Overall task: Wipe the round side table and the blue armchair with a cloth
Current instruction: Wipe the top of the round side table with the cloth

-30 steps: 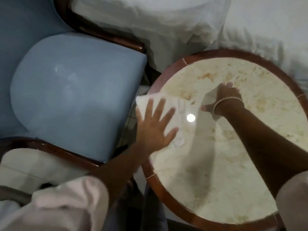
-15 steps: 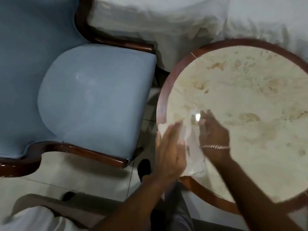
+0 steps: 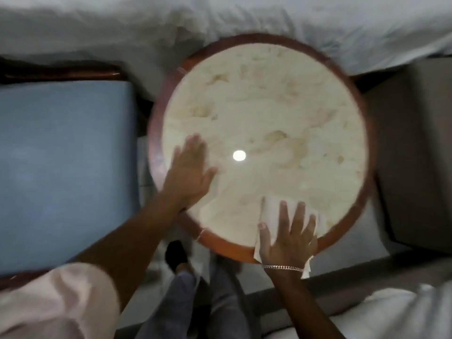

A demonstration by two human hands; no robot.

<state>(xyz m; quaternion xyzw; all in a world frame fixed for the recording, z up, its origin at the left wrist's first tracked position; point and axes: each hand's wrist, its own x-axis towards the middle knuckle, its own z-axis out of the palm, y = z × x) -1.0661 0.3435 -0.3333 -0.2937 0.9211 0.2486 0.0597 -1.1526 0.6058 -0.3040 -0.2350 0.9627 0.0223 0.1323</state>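
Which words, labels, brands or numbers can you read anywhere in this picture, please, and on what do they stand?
None: the round side table, the white cloth, the blue armchair and the bracelet show no writing, and the frame is motion-blurred.

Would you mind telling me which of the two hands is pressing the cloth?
The right hand, wearing a bracelet, presses the cloth at the table's near edge; the left hand lies bare.

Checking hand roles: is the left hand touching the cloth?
Apart. Head view: left hand lies flat on bare table top; cloth is under right hand.
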